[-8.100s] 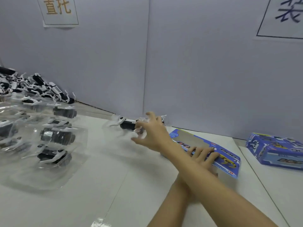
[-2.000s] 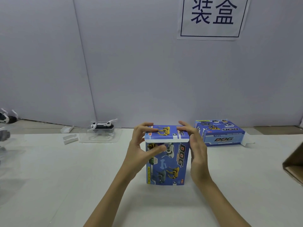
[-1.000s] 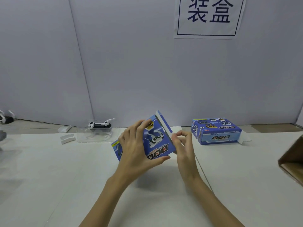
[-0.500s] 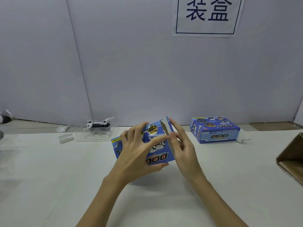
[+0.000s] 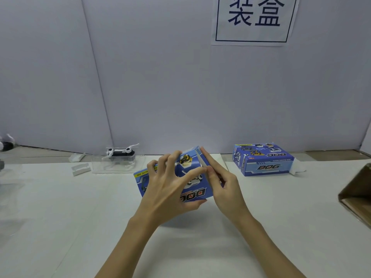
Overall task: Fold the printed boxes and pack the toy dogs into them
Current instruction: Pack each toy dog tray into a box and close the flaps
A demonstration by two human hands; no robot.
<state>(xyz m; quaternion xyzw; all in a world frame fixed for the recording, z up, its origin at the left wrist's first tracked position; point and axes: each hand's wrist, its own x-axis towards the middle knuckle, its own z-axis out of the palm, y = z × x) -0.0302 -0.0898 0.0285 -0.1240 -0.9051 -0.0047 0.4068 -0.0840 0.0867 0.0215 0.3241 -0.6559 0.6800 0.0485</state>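
The printed box [image 5: 176,178] sat tilted above the white table [image 5: 60,217], just in front of me, its "DOG" lettering upside down from my view. I had my left hand [image 5: 168,189] wrapped over its front face, fingers curled across the top and thumb under the lower edge, so the box stayed braced while the end was worked. My right hand [image 5: 222,181] lay against the right end, its long fingers pressed straight along the end flap [image 5: 199,157] with the thumb pinching at the edge; I judged this was to push the flap home and close that end. Whether the flap was fully tucked I could not tell.

Well apart to the right, a second blue box [image 5: 263,162] rested flat on the table, looking already folded. Behind and left, a toy dog [image 5: 120,152] waited in its clear plastic tray [image 5: 118,165], likely next for packing. A brown carton [image 5: 357,195] edged in at far right.
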